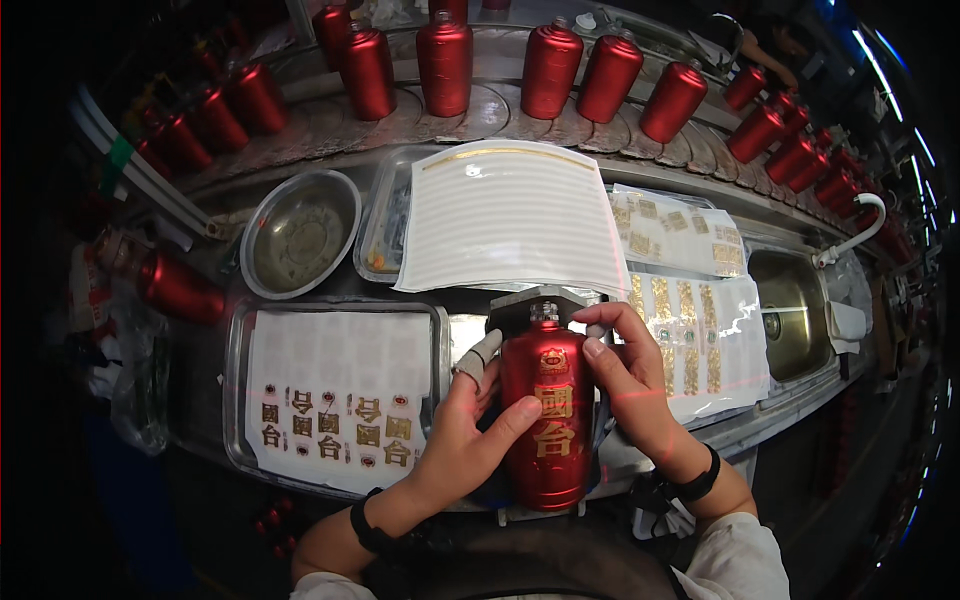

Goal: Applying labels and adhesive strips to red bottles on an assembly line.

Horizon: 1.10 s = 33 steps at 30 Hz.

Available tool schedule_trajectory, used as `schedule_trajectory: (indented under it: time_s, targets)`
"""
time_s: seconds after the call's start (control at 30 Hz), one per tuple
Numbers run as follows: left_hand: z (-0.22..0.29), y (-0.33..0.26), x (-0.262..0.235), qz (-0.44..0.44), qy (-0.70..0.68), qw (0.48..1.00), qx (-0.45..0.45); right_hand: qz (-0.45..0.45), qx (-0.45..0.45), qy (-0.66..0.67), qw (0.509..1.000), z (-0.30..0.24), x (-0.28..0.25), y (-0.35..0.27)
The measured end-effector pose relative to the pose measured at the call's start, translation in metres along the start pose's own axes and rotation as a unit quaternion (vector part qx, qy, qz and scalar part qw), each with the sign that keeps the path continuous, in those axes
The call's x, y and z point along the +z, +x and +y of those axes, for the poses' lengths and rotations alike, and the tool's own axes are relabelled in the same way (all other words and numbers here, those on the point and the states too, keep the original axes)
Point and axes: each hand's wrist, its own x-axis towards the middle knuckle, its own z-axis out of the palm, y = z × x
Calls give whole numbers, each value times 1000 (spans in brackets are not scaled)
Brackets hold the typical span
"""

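Lying at the middle of the worktop, the red bottle [547, 420] rests neck-up toward twelve o'clock, clamped between both hands. The left hand [462, 432] wraps it from nine o'clock, its thumb pressed across the front beside the gold marks, one taped finger reaching up past the shoulder. The right hand [628, 385] closes on it from three o'clock — fingertips curled over the shoulder near the cap, thumb on the upper front. So the bottle sits squarely between the two grips, its base pointing to six o'clock toward the person.

Room around it is tight. At nine o'clock a metal tray [236, 400] holds a white sheet of gold stickers [335, 400], its right rim just beside the left hand. At three o'clock more sheets of gold strips [700, 340] lie close under the right wrist. At twelve o'clock a large ribbed white sheet [510, 215] overhangs a second tray, its lower edge just above the bottle's cap. A steel bowl [300, 232] stands at eleven o'clock, and a small sink [790, 300] with a white tap lies further off at two o'clock.

Beyond these, a curved belt carries a row of red bottles [445, 62] along the far edge — well apart from the hands. The only open gap is the narrow strip below the bottle, at six o'clock.
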Motion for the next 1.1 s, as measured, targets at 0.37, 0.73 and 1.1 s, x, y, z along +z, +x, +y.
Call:
schedule_trajectory:
  time_s: [0.37,0.73,1.1]
  targets:
    - [14,25,10,41,-73,996,-43,14,-40,-83,996,-3,8,-3]
    - [10,25,10,57,-74,995,-29,27,-37,-135,990,-6,10,0]
    - [4,19,3,54,-65,996,-33,15,-1,-46,999,4,1,-7]
